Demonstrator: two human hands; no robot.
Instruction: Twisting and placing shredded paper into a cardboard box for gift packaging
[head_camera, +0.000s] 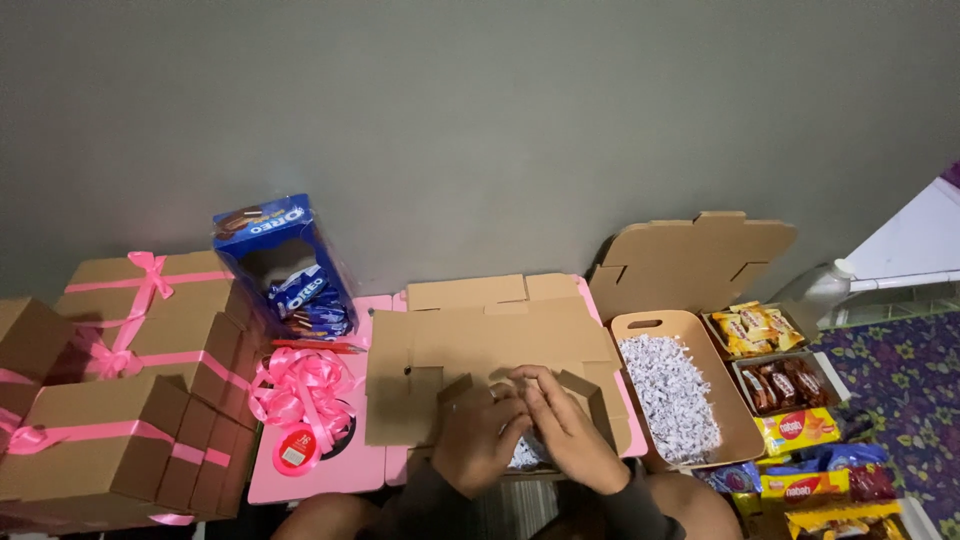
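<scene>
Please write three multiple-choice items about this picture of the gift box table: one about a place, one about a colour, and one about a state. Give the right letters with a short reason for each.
1. Where is the tray of white shredded paper?
A. To the right of the hands
B. On top of the stacked boxes
C. Inside the blue box

2. What colour are the ribbons on the closed brown boxes?
A. Green
B. Pink
C. Gold

3. What is the state of the cardboard box under the left hand and right hand?
A. Closed and tied
B. Crushed into a ball
C. Open, with flaps spread out

Answers:
1 A: the tray lies at the right edge of the pink table, beside the hands.
2 B: pink bands and bows cross each closed box.
3 C: its flaps lie spread on the table while both hands work at its front edge.
</scene>
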